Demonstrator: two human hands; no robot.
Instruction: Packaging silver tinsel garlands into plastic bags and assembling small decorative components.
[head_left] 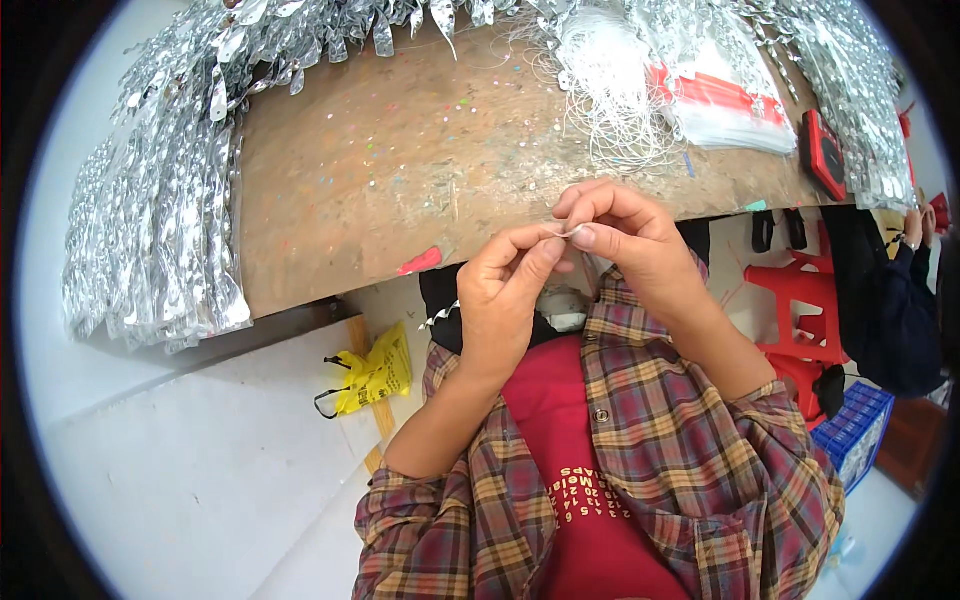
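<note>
Close together just past the table's near edge, my left hand point(503, 300) and my right hand point(640, 240) meet fingertip to fingertip. Both pinch a thin white string point(567, 233), stretched over the tiny gap between them. A twisted silver strip point(438, 316) sticks out to the left of my left hand; whether its other end is in that palm is hidden. Beyond my right hand lies a loose tangle of white string point(612, 100) on the wooden table point(380, 170).
Silver foil strips point(160, 230) hang over the table's left end. Clear bags with red bands point(730, 105) and a red-black device point(822, 155) lie right. Below are a yellow bag point(380, 375), red stool point(800, 300) and blue crate point(855, 430). Another person point(900, 310) is far right.
</note>
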